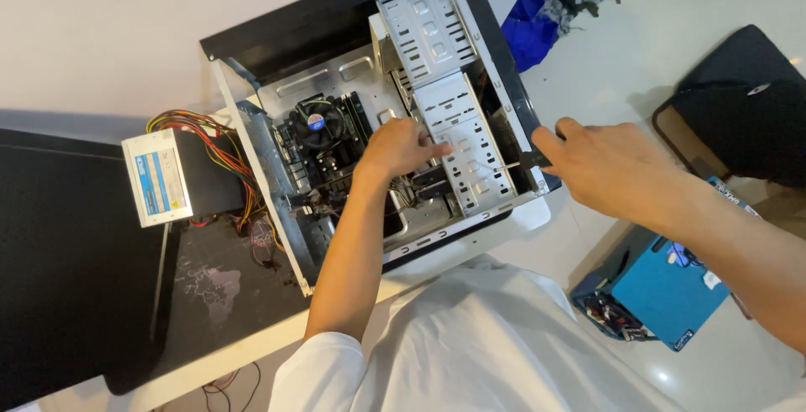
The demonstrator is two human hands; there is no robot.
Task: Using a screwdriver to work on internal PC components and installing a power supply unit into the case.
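Note:
An open computer case [252, 43] lies on its side on the table, showing a motherboard with a round cooler fan [317, 121] and a grey metal drive cage [449, 110]. My left hand [397, 147] reaches inside the case, fingers curled against the lower edge of the drive cage near black cables; whether it grips anything is hidden. My right hand [604, 164] is closed on a black-handled screwdriver [519, 160], whose thin shaft points left into the side of the drive cage.
A grey power supply [158, 179] with red and yellow wires [220, 148] lies left of the case on a dark desk mat [67, 278]. A blue toolbox [663, 290] sits on the floor at right, beside a black chair [739, 110]. A blue bag [531, 30] lies beyond.

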